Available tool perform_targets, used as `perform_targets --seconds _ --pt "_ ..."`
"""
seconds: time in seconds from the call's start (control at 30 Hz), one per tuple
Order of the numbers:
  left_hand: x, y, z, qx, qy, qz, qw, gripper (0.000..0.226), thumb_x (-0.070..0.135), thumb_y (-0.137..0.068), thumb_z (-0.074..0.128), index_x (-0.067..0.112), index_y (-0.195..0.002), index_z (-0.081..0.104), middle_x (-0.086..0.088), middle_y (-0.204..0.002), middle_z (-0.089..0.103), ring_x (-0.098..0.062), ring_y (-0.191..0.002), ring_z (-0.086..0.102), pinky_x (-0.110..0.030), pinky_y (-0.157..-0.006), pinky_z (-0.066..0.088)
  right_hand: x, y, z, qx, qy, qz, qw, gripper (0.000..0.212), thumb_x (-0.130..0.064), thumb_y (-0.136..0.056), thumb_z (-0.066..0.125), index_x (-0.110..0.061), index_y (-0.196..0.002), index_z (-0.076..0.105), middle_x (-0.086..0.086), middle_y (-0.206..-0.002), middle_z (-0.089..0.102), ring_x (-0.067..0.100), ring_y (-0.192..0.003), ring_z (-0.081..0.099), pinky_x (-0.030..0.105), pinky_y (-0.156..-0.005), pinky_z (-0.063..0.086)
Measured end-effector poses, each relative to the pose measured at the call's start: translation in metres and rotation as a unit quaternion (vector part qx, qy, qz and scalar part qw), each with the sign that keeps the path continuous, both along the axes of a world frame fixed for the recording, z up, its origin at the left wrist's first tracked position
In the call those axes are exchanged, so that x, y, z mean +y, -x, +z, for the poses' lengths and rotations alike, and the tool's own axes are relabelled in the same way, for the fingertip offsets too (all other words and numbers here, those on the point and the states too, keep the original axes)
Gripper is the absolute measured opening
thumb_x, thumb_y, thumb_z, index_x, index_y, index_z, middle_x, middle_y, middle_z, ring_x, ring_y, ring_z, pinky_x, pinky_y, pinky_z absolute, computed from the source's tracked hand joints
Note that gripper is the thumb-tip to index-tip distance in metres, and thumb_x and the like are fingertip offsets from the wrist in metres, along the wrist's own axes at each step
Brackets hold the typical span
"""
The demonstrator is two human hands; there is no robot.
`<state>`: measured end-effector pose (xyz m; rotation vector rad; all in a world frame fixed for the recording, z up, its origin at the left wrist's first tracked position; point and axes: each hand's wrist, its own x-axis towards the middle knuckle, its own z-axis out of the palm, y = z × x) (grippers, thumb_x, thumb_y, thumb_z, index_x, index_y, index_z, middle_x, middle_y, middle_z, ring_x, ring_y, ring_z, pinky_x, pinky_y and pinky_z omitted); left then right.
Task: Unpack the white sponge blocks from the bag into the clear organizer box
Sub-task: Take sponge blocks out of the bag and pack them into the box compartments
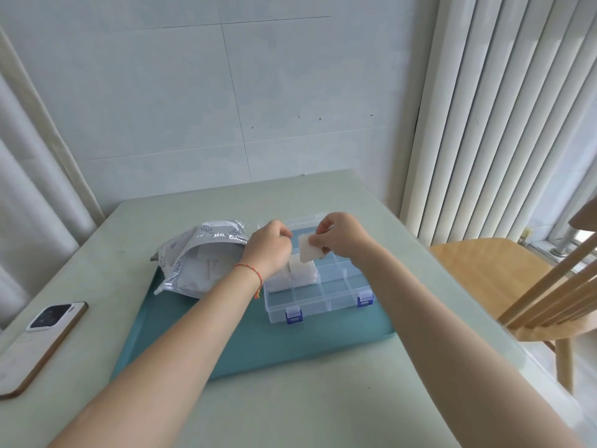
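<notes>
One white sponge block point(306, 252) is pinched by the right hand point(340, 236) above the clear organizer box point(318, 287), whose far-left compartments already hold white blocks. The left hand point(269, 245) hovers at its 9 o'clock side, fingers curled; whether it touches the block, I cannot tell. More blocks wait in the bag point(200, 257), at 9 o'clock on the bench point(323, 399). Next, probably: lower this block into an open compartment.

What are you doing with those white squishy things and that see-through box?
A person is moving white sponge blocks out of a silvery bag into a clear organizer box on a teal mat. The right hand pinches one sponge block above the box. The left hand hovers beside it, over sponge blocks already filling the far-left compartments. The near compartments look unfilled.
</notes>
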<state>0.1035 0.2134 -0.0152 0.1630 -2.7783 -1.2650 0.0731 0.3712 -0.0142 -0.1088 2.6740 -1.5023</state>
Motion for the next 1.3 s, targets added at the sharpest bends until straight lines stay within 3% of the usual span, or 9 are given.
perform_targets --seconds 0.13,0.37,0.47,0.67,0.8,0.93,1.1,1.2,1.3 --pt "0.005 -0.004 0.000 -0.002 0.087 -0.087 0.992 0.040 0.001 -0.088 0.039 0.018 -0.101 0.072 -0.001 -0.118 0.068 -0.018 -0.113 0.059 -0.026 -0.097 0.045 0.011 0.008 0.004 -0.013 -0.115 0.014 0.993 0.011 -0.003 -0.086 0.063 -0.014 -0.086 0.063 -0.001 -0.064 0.060 0.012 -0.058 0.058 0.018 -0.050 0.042" --pt "0.020 -0.001 -0.006 -0.035 0.184 -0.150 0.971 0.041 0.002 -0.089 0.039 0.019 -0.107 0.071 -0.002 -0.122 0.067 -0.021 -0.112 0.059 -0.027 -0.094 0.045 0.016 0.016 -0.005 -0.041 -0.209 0.060 0.975 0.015 -0.004 -0.084 0.065 -0.012 -0.093 0.075 -0.004 -0.063 0.063 0.003 -0.054 0.053 0.016 -0.053 0.044" --pt "0.021 -0.001 -0.006 -0.033 0.201 -0.151 0.967 0.041 0.003 -0.089 0.039 0.020 -0.107 0.071 -0.003 -0.121 0.067 -0.022 -0.112 0.059 -0.028 -0.095 0.046 0.013 0.020 -0.014 -0.012 -0.237 0.064 0.969 0.016 -0.006 -0.082 0.069 -0.014 -0.092 0.077 -0.011 -0.065 0.059 0.010 -0.066 0.057 0.018 -0.053 0.043" --pt "0.021 -0.002 -0.006 -0.030 0.230 -0.158 0.960 0.041 0.003 -0.089 0.039 0.019 -0.108 0.072 -0.003 -0.123 0.066 -0.023 -0.116 0.057 -0.026 -0.093 0.044 0.006 0.029 -0.030 0.024 -0.317 0.074 0.945 0.017 -0.010 -0.083 0.066 -0.009 -0.095 0.078 0.003 -0.097 0.074 0.019 -0.090 0.068 0.029 -0.077 0.055" --pt "0.022 -0.003 -0.006 -0.030 0.232 -0.155 0.960 0.040 0.004 -0.091 0.039 0.019 -0.109 0.071 -0.003 -0.124 0.065 -0.023 -0.117 0.056 -0.025 -0.091 0.043 0.002 0.033 -0.032 0.030 -0.370 0.069 0.926 0.018 -0.005 -0.086 0.058 -0.008 -0.097 0.072 0.007 -0.100 0.071 0.023 -0.091 0.067 0.027 -0.070 0.053" --pt "0.014 -0.010 -0.004 0.007 0.162 -0.134 0.978 0.036 0.006 -0.091 0.042 0.019 -0.103 0.073 -0.001 -0.117 0.069 -0.021 -0.113 0.059 -0.026 -0.093 0.045 -0.004 0.024 -0.017 0.076 -0.330 0.020 0.941 0.018 0.001 -0.079 0.048 -0.008 -0.066 0.056 0.009 -0.069 0.056 0.027 -0.067 0.051 0.023 -0.049 0.037" --pt "-0.026 -0.035 -0.005 0.119 0.133 0.006 0.984 0.023 0.020 -0.091 0.050 0.017 -0.077 0.068 -0.001 -0.078 0.067 -0.026 -0.078 0.058 -0.030 -0.064 0.046 -0.038 -0.009 0.006 0.148 -0.214 0.056 0.964 0.024 -0.013 -0.082 0.053 0.004 -0.088 0.069 0.021 -0.087 0.069 0.018 -0.062 0.044 0.027 -0.057 0.036" --pt "-0.060 -0.055 -0.010 0.112 0.131 0.074 0.982 0.041 0.026 -0.090 0.053 0.012 -0.053 0.039 -0.002 -0.051 0.035 -0.026 -0.058 0.033 -0.031 -0.048 0.023 -0.073 -0.037 0.008 0.099 -0.163 0.114 0.975 0.030 -0.020 -0.085 0.056 0.008 -0.087 0.065 0.019 -0.071 0.057 0.017 -0.060 0.042 0.026 -0.056 0.035" --pt "-0.085 -0.075 -0.015 0.120 0.146 0.138 0.972 0.030 0.025 -0.085 0.054 0.009 -0.060 0.052 -0.008 -0.060 0.051 -0.028 -0.061 0.040 -0.032 -0.052 0.033 -0.106 -0.054 0.003 0.002 -0.108 0.148 0.983 0.018 -0.014 -0.088 0.053 0.001 -0.085 0.064 0.005 -0.070 0.064 0.018 -0.049 0.053 0.021 -0.049 0.042"
